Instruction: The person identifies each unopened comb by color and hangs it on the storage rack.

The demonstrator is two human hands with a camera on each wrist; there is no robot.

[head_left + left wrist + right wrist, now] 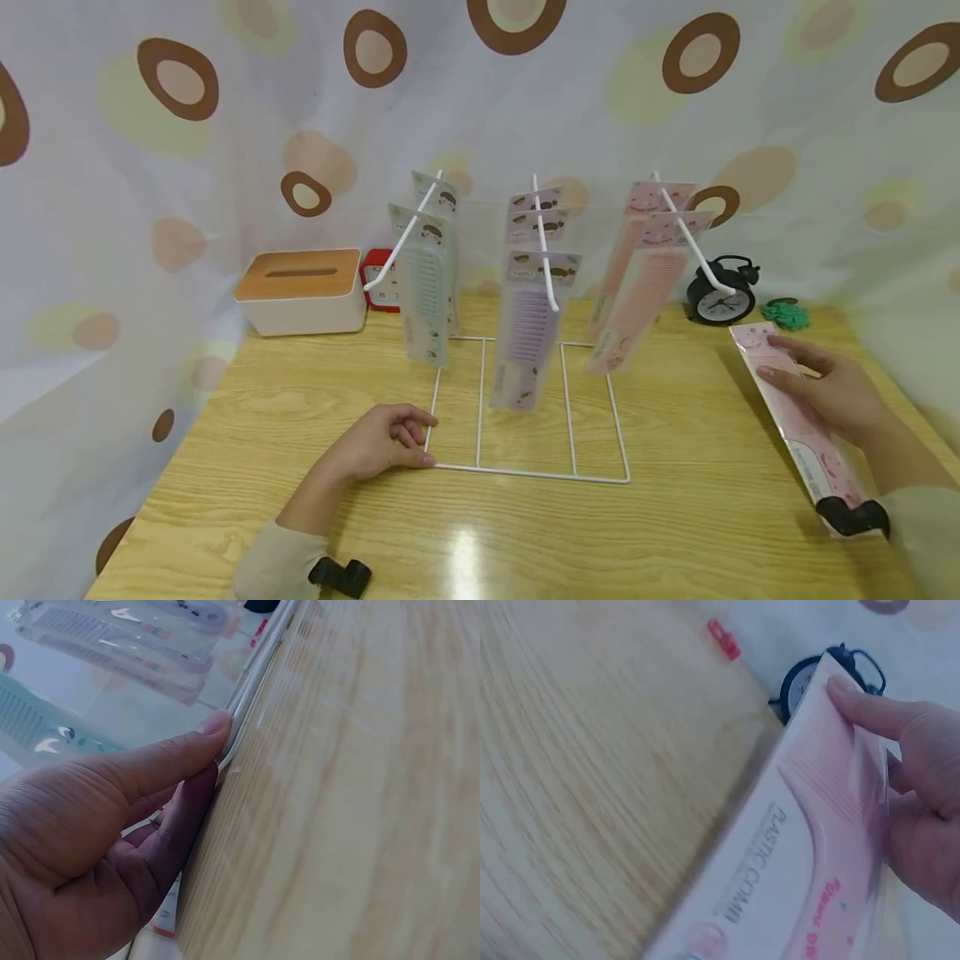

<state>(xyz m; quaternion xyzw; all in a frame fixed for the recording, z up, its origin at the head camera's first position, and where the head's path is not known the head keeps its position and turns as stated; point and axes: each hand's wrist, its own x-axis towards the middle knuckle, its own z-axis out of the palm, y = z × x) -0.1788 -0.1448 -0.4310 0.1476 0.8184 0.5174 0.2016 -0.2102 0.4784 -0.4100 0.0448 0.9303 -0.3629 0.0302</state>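
My left hand [386,442] pinches the front left corner of a white wire display rack [525,474], thumb on the wire and fingers curled beneath it. My right hand [840,387] grips a packaged pink comb [798,417] along one side, to the right of the rack. In the right wrist view the thumb lies on the clear wrapper near the comb's teeth. From the rack's three prongs hang more packaged combs: two green [425,292] at left, three purple [528,325] in the middle, two pink [648,287] at right.
Behind the rack stand a tissue box [307,312] with a wooden lid and a red clock [384,297], partly hidden by green combs. A black alarm clock [720,296] and a green bundle [786,314] stand at the back right. A patterned curtain [480,108] borders the wooden table [420,533].
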